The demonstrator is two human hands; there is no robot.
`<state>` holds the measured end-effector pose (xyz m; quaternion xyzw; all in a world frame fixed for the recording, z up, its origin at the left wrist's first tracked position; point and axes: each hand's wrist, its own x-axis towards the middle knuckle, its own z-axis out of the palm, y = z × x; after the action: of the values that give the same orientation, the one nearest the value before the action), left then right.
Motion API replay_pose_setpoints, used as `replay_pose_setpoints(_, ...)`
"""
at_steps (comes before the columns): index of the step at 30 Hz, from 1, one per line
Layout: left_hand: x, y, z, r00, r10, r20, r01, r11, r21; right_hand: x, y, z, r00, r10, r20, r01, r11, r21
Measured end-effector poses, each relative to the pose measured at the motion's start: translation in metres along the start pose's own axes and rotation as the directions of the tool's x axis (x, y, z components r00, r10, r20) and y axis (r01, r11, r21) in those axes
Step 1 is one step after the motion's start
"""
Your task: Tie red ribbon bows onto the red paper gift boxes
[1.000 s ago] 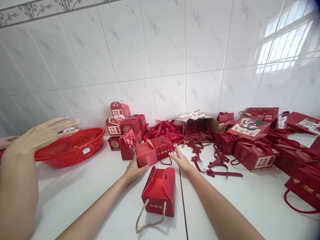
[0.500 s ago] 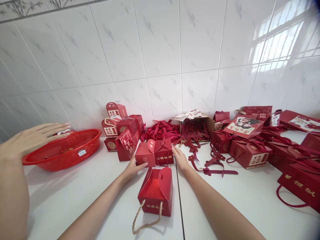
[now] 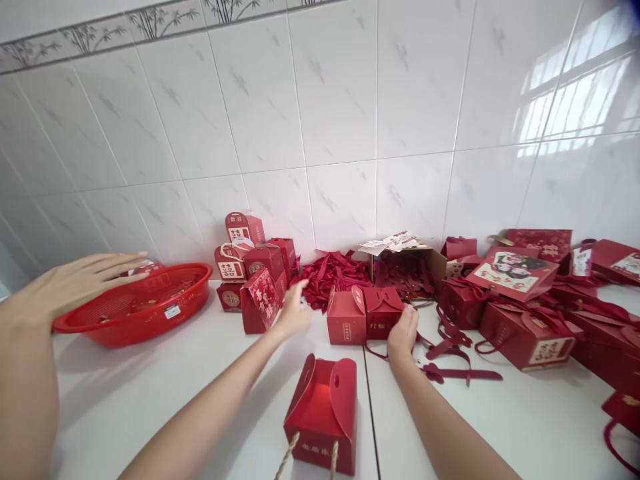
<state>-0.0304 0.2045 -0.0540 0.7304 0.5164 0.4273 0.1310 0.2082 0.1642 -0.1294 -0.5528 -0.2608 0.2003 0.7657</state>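
Note:
My left hand point(image 3: 296, 312) is lifted off the table, slightly blurred, fingers stretched out and holding nothing. It hovers beside a patterned red box point(image 3: 261, 300) on the left; whether they touch I cannot tell. My right hand point(image 3: 404, 331) lies with flat fingers along the right side of a dark red gift box point(image 3: 383, 312). Against that box's left side stands a lighter red gift box point(image 3: 346, 317). Nearer to me is an open-topped red gift box point(image 3: 323, 413) with rope handles, its round-holed flaps raised and its inside showing.
Another person's hand point(image 3: 100, 283) reaches over a red plastic basket point(image 3: 135, 310) at left. Stacked red boxes point(image 3: 243, 230), a ribbon heap point(image 3: 335, 273) and a carton of dark red strips point(image 3: 437, 267) line the tiled wall. Several gift boxes point(image 3: 525, 333) crowd the right.
The two side-by-side boxes have shifted right. My left hand has let go of them and moved up and left, while my right hand has moved right with them. The view has shifted slightly.

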Motion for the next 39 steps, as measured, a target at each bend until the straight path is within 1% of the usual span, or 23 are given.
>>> replay_pose_setpoints(2, 0.036, 0.000, -0.038, 0.991, -0.016, -0.132, 0.033, 0.991, 0.130, -0.001, 0.000, 0.001, 1.000, 0.012, -0.020, -0.012, 1.000, 0.007)
replay_pose_setpoints(3, 0.056, -0.001, -0.057, 0.984, -0.021, -0.176, 0.055, 0.980, 0.189, -0.003, 0.000, 0.001, 0.999, 0.022, -0.027, -0.022, 1.000, 0.010)
replay_pose_setpoints(5, 0.094, -0.004, -0.091, 0.977, -0.039, -0.209, 0.101, 0.950, 0.295, -0.005, -0.002, 0.001, 0.998, 0.047, -0.029, -0.047, 0.999, 0.012)
replay_pose_setpoints(6, 0.112, -0.008, -0.105, 0.976, -0.058, -0.210, 0.129, 0.930, 0.343, -0.006, -0.003, 0.000, 0.998, 0.060, -0.021, -0.060, 0.998, 0.011)
replay_pose_setpoints(8, 0.142, -0.017, -0.125, 0.977, -0.102, -0.189, 0.175, 0.887, 0.428, -0.008, -0.004, 0.000, 0.997, 0.083, 0.005, -0.083, 0.997, 0.006)
replay_pose_setpoints(9, 0.154, -0.022, -0.130, 0.978, -0.119, -0.169, 0.185, 0.868, 0.461, -0.008, -0.005, 0.001, 0.995, 0.093, 0.017, -0.094, 0.996, 0.003)
replay_pose_setpoints(11, 0.176, -0.034, -0.133, 0.982, -0.144, -0.122, 0.186, 0.839, 0.511, -0.008, -0.004, 0.002, 0.993, 0.112, 0.031, -0.112, 0.994, 0.000)
replay_pose_setpoints(14, 0.205, -0.049, -0.126, 0.981, -0.189, -0.050, 0.184, 0.811, 0.556, -0.006, -0.001, 0.006, 0.992, 0.123, 0.028, -0.123, 0.992, -0.010)
replay_pose_setpoints(17, 0.231, -0.058, -0.120, 0.961, -0.268, 0.064, 0.185, 0.799, 0.573, -0.004, 0.003, 0.009, 0.990, 0.138, 0.028, -0.137, 0.990, -0.020)
replay_pose_setpoints(19, 0.243, -0.059, -0.122, 0.941, -0.304, 0.150, 0.167, 0.800, 0.576, -0.003, 0.004, 0.010, 0.986, 0.162, 0.035, -0.160, 0.987, -0.032)
replay_pose_setpoints(22, 0.249, -0.052, -0.132, 0.934, -0.276, 0.226, 0.103, 0.815, 0.570, -0.003, 0.004, 0.011, 0.984, 0.170, 0.046, -0.167, 0.984, -0.065)
replay_pose_setpoints(25, 0.245, -0.032, -0.147, 0.942, -0.202, 0.269, 0.021, 0.833, 0.552, -0.002, 0.002, 0.010, 0.986, 0.157, 0.052, -0.152, 0.985, -0.082)
replay_pose_setpoints(28, 0.235, 0.001, -0.164, 0.953, -0.117, 0.280, -0.050, 0.849, 0.526, -0.002, 0.000, 0.009, 0.987, 0.148, 0.064, -0.143, 0.986, -0.082)
replay_pose_setpoints(32, 0.216, 0.051, -0.187, 0.980, -0.011, 0.196, -0.093, 0.855, 0.510, -0.003, 0.000, 0.005, 0.985, 0.145, 0.090, -0.140, 0.988, -0.061)
replay_pose_setpoints(34, 0.205, 0.074, -0.195, 0.986, 0.024, 0.164, -0.103, 0.864, 0.492, -0.004, -0.001, 0.004, 0.981, 0.163, 0.106, -0.159, 0.986, -0.050)
replay_pose_setpoints(35, 0.199, 0.083, -0.197, 0.986, 0.024, 0.167, -0.102, 0.874, 0.476, -0.004, -0.001, 0.003, 0.978, 0.173, 0.115, -0.168, 0.985, -0.048)
replay_pose_setpoints(37, 0.185, 0.097, -0.196, 0.978, -0.005, 0.208, -0.089, 0.894, 0.439, -0.004, -0.001, 0.003, 0.976, 0.182, 0.122, -0.177, 0.983, -0.051)
replay_pose_setpoints(39, 0.168, 0.102, -0.188, 0.962, -0.029, 0.273, -0.084, 0.914, 0.396, -0.004, 0.000, 0.002, 0.976, 0.182, 0.116, -0.177, 0.983, -0.053)
